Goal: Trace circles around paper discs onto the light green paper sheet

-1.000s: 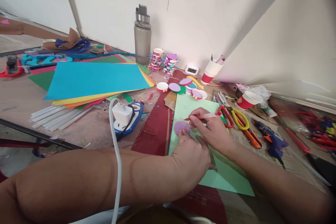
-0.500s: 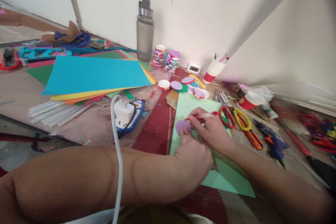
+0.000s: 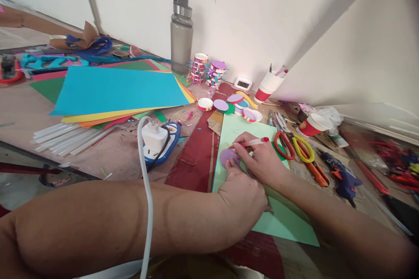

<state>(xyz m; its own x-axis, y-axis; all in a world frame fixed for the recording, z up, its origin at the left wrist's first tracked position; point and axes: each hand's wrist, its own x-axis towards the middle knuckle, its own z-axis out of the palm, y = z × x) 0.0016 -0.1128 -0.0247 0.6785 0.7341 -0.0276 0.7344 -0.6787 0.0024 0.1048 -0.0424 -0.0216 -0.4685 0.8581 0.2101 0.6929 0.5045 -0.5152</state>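
A small purple paper circle [image 3: 226, 155] lies flat on a light green sheet of paper [image 3: 281, 222]. The fingertips of my left hand [image 3: 244, 189] press the circle down, with the other fingers curled under. My right hand [image 3: 263, 159] is closed on a pen [image 3: 253, 142] with a pale barrel and a red end. Its point is at the upper edge of the circle, partly hidden by my fingers. Both hands are close together, the left wrist nearer to me.
Scissors [image 3: 284, 144], an orange-handled tool [image 3: 317, 174] and a glue gun [image 3: 342, 178] lie at the right. Left are coloured sheets [image 3: 121, 89], clear sticks [image 3: 65, 139] and a power strip [image 3: 170, 144] with a white cable crossing my left arm. A bottle [image 3: 181, 37] stands behind.
The pen has shifted slightly left along the upper edge of the purple circle, my right hand moving with it. My left hand stays pressed on the circle.
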